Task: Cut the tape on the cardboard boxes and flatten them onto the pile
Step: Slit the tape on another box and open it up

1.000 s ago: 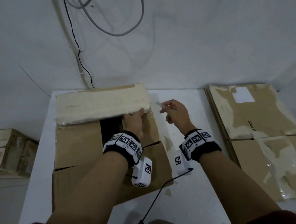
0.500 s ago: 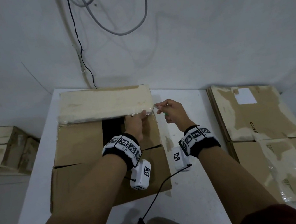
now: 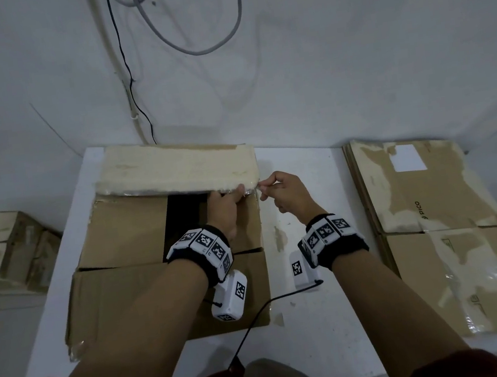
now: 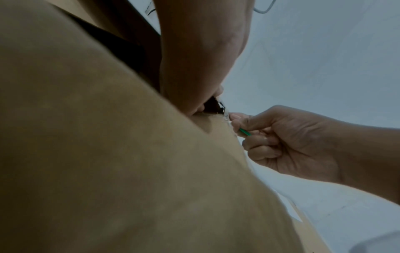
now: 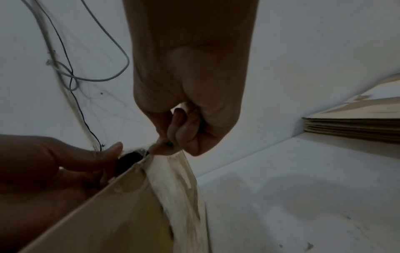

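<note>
Two hands at work on the cardboard box (image 3: 127, 236) lying on the white surface (image 3: 315, 322). Our left hand (image 3: 224, 207) reaches in at the box's far flap, fingers hooked under its edge. At three o'clock of it, our right hand (image 3: 286, 196) pinches a thin green cutter (image 4: 244, 132), tip touching the taped corner (image 5: 149, 159). Further right, the flattened pile (image 3: 435, 227).

- cardboard box (image 3: 126, 229): matt brown corrugated board, its far flap pale, rough where paper has torn away
- tape (image 5: 179, 186): glossy clear film, wrinkled
- pile (image 3: 435, 227) right of the box: matt cardboard, glossy tape patches
- table (image 3: 315, 322): smooth white, scuffed
</note>
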Available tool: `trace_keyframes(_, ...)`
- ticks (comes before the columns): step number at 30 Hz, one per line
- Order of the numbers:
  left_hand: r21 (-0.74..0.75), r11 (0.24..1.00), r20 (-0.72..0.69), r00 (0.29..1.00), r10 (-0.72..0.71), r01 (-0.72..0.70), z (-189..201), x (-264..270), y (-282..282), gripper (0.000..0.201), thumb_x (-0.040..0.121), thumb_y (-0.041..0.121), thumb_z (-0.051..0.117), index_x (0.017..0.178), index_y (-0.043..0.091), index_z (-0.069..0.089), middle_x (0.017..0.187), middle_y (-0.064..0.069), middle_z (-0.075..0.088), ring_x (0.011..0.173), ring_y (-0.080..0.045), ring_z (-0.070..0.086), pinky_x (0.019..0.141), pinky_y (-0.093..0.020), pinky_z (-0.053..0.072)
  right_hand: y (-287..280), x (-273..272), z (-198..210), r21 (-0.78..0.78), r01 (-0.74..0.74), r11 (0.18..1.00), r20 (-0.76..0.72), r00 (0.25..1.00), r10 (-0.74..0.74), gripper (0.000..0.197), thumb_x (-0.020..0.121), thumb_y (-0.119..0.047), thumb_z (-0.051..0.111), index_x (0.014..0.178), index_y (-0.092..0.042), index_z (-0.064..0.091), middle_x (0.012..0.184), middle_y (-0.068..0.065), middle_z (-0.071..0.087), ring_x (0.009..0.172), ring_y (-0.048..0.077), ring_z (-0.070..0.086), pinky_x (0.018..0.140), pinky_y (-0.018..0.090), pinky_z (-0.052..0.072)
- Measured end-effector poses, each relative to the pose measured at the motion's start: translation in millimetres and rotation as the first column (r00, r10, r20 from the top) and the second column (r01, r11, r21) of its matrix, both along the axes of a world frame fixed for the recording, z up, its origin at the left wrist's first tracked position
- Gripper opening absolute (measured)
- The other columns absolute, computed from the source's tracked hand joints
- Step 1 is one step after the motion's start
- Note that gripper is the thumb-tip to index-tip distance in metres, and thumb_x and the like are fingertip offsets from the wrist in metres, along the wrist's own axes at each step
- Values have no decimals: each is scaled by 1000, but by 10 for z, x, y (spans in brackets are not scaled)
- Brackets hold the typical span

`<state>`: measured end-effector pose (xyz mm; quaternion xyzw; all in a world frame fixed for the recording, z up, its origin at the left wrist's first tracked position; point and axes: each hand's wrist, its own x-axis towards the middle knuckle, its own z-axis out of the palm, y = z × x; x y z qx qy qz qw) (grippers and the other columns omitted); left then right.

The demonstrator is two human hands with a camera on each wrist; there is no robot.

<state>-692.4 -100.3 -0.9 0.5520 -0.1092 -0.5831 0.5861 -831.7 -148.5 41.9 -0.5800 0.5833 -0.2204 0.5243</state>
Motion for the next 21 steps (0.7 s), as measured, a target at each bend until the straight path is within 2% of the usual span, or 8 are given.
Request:
trace_keyframes(4,28,998,9,999,52,-52,-6,-19,42,45,81,18,71,118,-2,58,116,-21,65,107,-36,62,96,-50,49,-1,-12,68,90,-6,996,42,999,3,11,93,-11,64,94,-1,62,77,9,67,39,10,29,39,18,25)
trace_keyframes(8,-28,1000,49,999,7,-6,145,-85,51,25,87,14,67,110,6,61,111,-15,67,101,-30,63,87,-40,52,104,-6,67,233,-54,971,154,988,18,13,95,-8,60,83,-8,55,74,7,63,37,6,27,36,17,22)
trace_keyframes(10,-82,996,62,998,-11,16,232,-113,11,27,86,17,69,110,7,62,111,-15,67,105,-33,63,91,-47,52,133,56,68,256,12,967,210,975,-68,14,97,-8,56,84,-10,50,75,8,60,37,6,26,36,18,21)
trace_keyframes(12,-109,993,98,993,63,-52,316,-96,-25,30,85,19,70,111,7,59,111,-14,67,105,-33,63,93,-51,51,144,115,94,201,9,979,149,988,-40,10,97,-10,55,88,-8,50,75,8,60,38,8,25,38,18,20)
trace_keyframes(15,-142,983,239,960,144,-112,395,-56,-84,28,83,24,73,102,11,57,100,-4,66,95,-20,64,94,-42,51,188,-3,37,109,78,991,135,987,-93,7,94,-10,56,89,-6,53,74,11,61,41,12,31,40,20,25)
trace_keyframes(18,-196,970,321,926,202,-143,466,24,-127,34,73,35,81,85,16,56,86,3,59,83,-11,58,90,-32,52,397,-351,-327,124,323,938,58,942,-332,10,95,-10,54,86,-8,53,78,11,63,50,16,50,49,26,45)
trace_keyframes(20,-229,965,357,911,207,-129,541,95,-117,30,78,33,77,89,13,58,87,7,56,80,-5,56,82,-17,48,619,-565,-656,188,449,873,-37,892,-451,18,96,-13,56,78,-12,51,72,7,58,60,19,57,64,33,55)
trace_keyframes(21,-247,963,381,903,199,-107,582,134,-110,28,83,32,73,95,11,58,92,7,55,84,-4,55,81,-11,45,720,-651,-798,162,452,877,-121,891,-437,30,96,-18,59,67,-13,49,61,4,53,57,20,55,65,32,53)
